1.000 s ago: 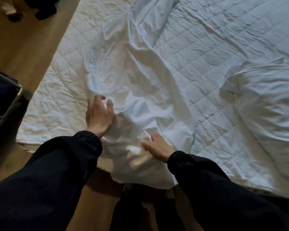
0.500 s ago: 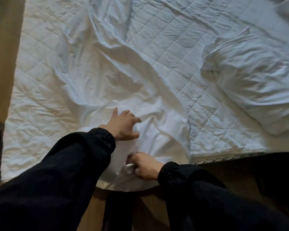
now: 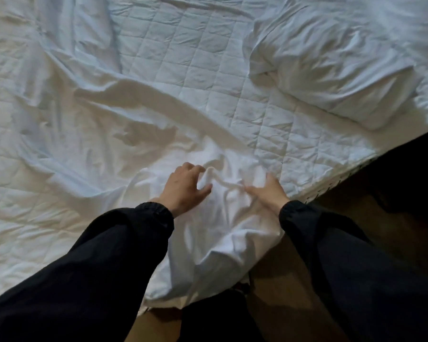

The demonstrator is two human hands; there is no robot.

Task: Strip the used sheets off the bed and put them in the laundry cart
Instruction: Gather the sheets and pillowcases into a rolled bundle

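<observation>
Both our left hand, fingers curled into a fold, and right hand, grip blurred beyond telling, meet the sheet bunched at the bed's near edge; we should gather deeply before lifting.

You are looking down on a bed that fills most of your view. Its top is a white quilted mattress cover, stitched in squares and creased all over. A rumpled white pillow lies on the bed toward its far right, close to the right-hand edge. That edge runs diagonally, with a line of dark stitching along it. Just off the bed's near corner you can see brown, wood-toned floor, dim and shadowed. Beyond the bed's right-hand edge the floor sinks into darkness, and nothing can be made out there. The light is cool and bluish on the bed's far side, and warmer toward its near edge.
</observation>
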